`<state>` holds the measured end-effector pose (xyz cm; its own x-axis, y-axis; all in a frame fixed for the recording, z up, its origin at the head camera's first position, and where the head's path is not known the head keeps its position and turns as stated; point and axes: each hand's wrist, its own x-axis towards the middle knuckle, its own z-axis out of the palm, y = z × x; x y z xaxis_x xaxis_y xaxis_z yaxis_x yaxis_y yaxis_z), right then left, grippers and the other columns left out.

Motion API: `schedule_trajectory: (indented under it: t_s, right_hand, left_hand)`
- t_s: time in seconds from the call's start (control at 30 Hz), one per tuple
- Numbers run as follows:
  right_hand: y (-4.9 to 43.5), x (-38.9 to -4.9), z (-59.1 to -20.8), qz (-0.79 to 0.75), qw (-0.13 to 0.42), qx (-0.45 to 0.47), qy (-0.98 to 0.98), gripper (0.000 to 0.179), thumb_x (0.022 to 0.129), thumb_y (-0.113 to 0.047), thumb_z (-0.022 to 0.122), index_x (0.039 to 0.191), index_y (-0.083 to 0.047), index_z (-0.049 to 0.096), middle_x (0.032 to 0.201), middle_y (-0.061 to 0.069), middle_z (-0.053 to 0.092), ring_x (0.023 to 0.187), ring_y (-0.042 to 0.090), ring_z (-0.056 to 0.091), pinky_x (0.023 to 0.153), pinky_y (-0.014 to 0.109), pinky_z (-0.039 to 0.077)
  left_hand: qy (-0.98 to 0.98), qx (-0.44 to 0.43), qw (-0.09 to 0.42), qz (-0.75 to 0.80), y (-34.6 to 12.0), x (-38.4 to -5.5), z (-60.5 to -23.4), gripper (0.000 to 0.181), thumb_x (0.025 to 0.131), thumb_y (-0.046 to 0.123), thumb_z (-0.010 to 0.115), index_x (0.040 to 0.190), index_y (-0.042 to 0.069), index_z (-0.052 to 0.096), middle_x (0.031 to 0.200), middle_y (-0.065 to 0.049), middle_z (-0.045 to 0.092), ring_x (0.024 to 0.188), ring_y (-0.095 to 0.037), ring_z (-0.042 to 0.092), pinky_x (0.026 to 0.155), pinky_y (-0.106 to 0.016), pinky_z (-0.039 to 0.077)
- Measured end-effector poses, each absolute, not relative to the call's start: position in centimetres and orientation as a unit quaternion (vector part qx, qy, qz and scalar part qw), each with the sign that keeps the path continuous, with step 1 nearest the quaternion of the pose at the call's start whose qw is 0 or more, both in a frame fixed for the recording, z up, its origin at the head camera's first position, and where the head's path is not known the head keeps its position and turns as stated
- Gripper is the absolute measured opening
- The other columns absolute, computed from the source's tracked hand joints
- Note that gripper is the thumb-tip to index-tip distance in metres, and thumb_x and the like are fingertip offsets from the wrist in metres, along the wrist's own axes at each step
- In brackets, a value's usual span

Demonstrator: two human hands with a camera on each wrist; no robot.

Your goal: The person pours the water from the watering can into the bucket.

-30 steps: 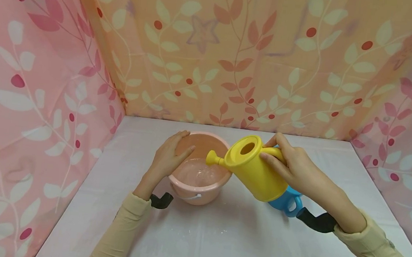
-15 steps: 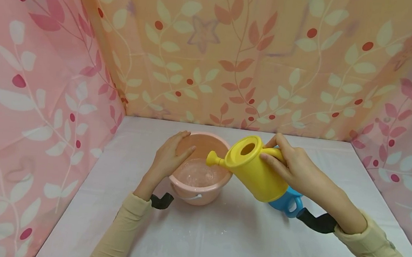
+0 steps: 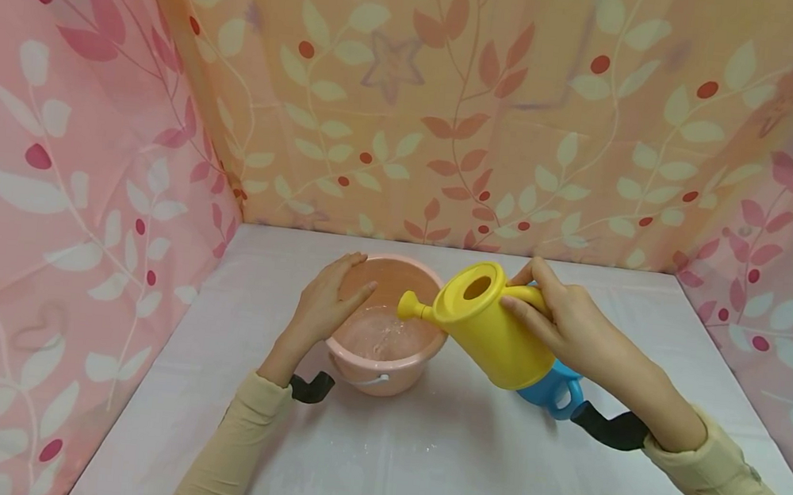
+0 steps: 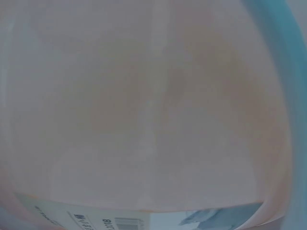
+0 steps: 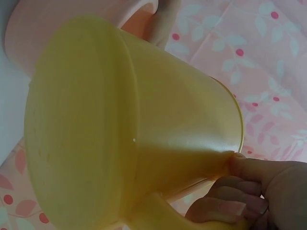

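A pink bucket [image 3: 384, 374] with a white handle and water [image 3: 377, 335] in it stands left of centre on the table. My left hand [image 3: 323, 300] holds it at the left rim, thumb over the inside and fingers along the outside. The bucket's pale wall [image 4: 144, 120] fills the left wrist view, with a printed label low down. In my right hand [image 3: 565, 312] is the handle of a yellow watering can [image 3: 495, 337], tipped left with its spout over the bucket. Glints and ripples mark the water below the spout. The can's base faces the right wrist view, fingers curled round the handle.
Partly hidden behind the watering can is a blue cup-like vessel [image 3: 563, 399] with a loop handle. A few drops [image 3: 429, 445] dot the white tabletop [image 3: 460, 485] in front of the bucket. Patterned cloth walls [image 3: 405, 161] enclose the table at the back and both sides.
Both hands, the bucket and the tilted watering can hold nearly the same places throughout. The ripples and glints on the water vary from frame to frame.
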<state>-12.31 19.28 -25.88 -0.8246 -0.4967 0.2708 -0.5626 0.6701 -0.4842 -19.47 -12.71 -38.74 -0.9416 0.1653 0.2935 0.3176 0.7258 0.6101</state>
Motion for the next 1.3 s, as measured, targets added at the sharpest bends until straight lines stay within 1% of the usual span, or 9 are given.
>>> schedule_trajectory:
  t_s: [0.27,0.53,0.87,1.03,1.3]
  right_hand:
    - [19.31,-12.27,-25.92,0.283,0.062,0.29,-0.912,0.02,0.092,-0.023,0.058,0.101,-0.011,0.044,0.071,-0.003,0.056,0.061,0.007,0.055,0.058,0.022,0.051]
    - [19.3,-12.3,-25.89,0.278,0.056,0.283,-0.916,0.021,0.092,-0.024,0.057,0.101,-0.011,0.044,0.07,-0.002,0.055,0.06,0.008,0.054,0.058,0.022,0.051]
    - [19.32,-12.33,-25.95,0.28,0.06,0.286,-0.914,0.02,0.092,-0.024,0.057,0.1,-0.011,0.044,0.072,-0.003,0.056,0.061,0.007,0.054,0.058,0.022,0.051]
    - [19.36,-12.34,-25.99,0.284,0.058,0.289,-0.912,0.02,0.092,-0.023,0.057,0.1,-0.01,0.043,0.076,-0.002,0.059,0.063,0.006,0.056,0.059,0.021,0.051]
    - [19.31,-12.35,-25.91,0.287,0.05,0.286,-0.913,0.021,0.092,-0.024,0.057,0.101,-0.011,0.043,0.075,-0.001,0.058,0.063,0.007,0.056,0.059,0.02,0.052]
  left_hand:
    - [-0.922,-0.129,0.11,-0.347,-12.72,-19.48,-38.72,0.058,0.09,0.049,0.052,0.139,0.018,0.042,0.144,-0.003,0.04,0.134,-0.024,0.034,0.106,-0.05,0.03]
    - [-0.922,-0.13,0.11,-0.347,-12.74,-19.52,-38.75,0.06,0.09,0.054,0.049,0.139,0.019,0.042,0.144,-0.003,0.04,0.135,-0.023,0.034,0.106,-0.05,0.03]
    - [-0.922,-0.129,0.11,-0.348,-12.71,-19.51,-38.79,0.061,0.09,0.054,0.049,0.139,0.019,0.042,0.145,-0.003,0.04,0.135,-0.024,0.033,0.106,-0.05,0.03]
    - [-0.922,-0.133,0.11,-0.347,-12.72,-19.52,-38.72,0.06,0.09,0.053,0.049,0.138,0.017,0.042,0.144,-0.004,0.04,0.134,-0.024,0.034,0.106,-0.05,0.03]
    - [-0.923,-0.133,0.111,-0.343,-12.74,-19.59,-38.79,0.059,0.09,0.05,0.051,0.138,0.017,0.043,0.144,-0.004,0.041,0.134,-0.025,0.034,0.106,-0.051,0.031]
